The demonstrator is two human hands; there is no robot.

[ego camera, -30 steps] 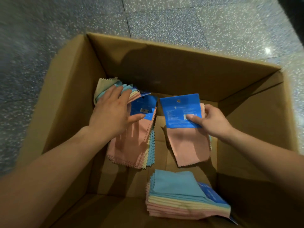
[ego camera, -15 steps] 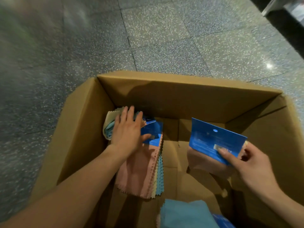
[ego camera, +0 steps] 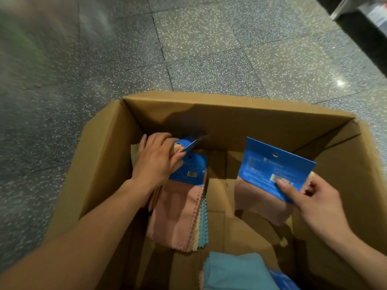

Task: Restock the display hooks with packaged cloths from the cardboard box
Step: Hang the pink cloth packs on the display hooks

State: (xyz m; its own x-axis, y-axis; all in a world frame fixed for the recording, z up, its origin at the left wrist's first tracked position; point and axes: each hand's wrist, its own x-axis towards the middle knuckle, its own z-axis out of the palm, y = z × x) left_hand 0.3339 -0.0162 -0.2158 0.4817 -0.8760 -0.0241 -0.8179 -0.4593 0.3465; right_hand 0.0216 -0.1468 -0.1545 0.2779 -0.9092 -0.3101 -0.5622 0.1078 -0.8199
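Observation:
An open cardboard box [ego camera: 109, 155] sits on the floor below me. My right hand [ego camera: 312, 197] pinches a cloth pack [ego camera: 270, 170] by its blue header card, and pink cloth hangs under the card above the box floor. My left hand [ego camera: 157, 160] curls round the top of another pack [ego camera: 188, 143] at the box's back left and bends its blue card upward. Beneath that hand lies a pack of pink, yellow and blue cloths [ego camera: 180, 214] with a barcode on its card. A further stack topped with blue cloth [ego camera: 234, 271] lies at the near edge.
Grey speckled floor tiles [ego camera: 209, 49] surround the box. A dark fixture base [ego camera: 364, 19] stands at the top right. Bare cardboard flaps [ego camera: 219, 185] show between the packs on the box bottom.
The view has tilted up, so more floor shows. My left hand went from lying flat on the back-left pack to gripping it and lifting its card. My right hand keeps its pack raised.

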